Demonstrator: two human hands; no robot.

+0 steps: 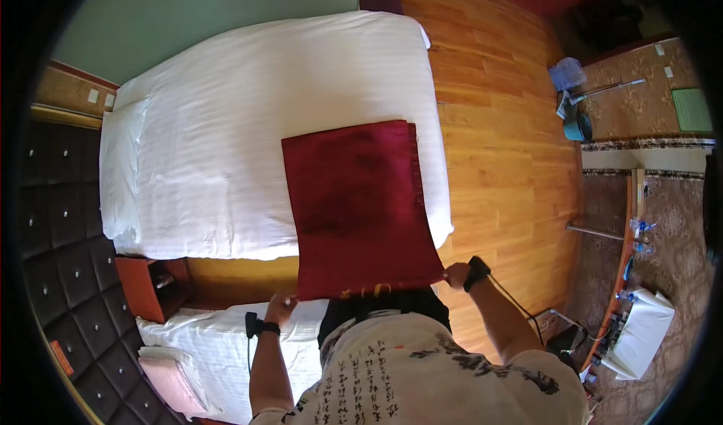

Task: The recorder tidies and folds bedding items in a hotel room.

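A dark red cloth (361, 204), folded in layers, stretches from the white-covered bed (237, 97) towards my body. Its far part lies on the bed near the foot end, while the near part hangs taut over the gap in front of me. My left hand (281, 307) pinches its near left corner. At the near right corner, my right hand (458, 275) grips the cloth. Some yellow marks show along the near edge. A narrow band of a lower layer sticks out along the right side.
A second bed (226, 334) with folded pink and white bedding (172, 380) is at lower left. Between the beds stands a wooden nightstand (152, 289). Wooden floor (497, 159) runs along the right, with a bin (577, 126) by the wall and a desk (615, 272) holding several bottles.
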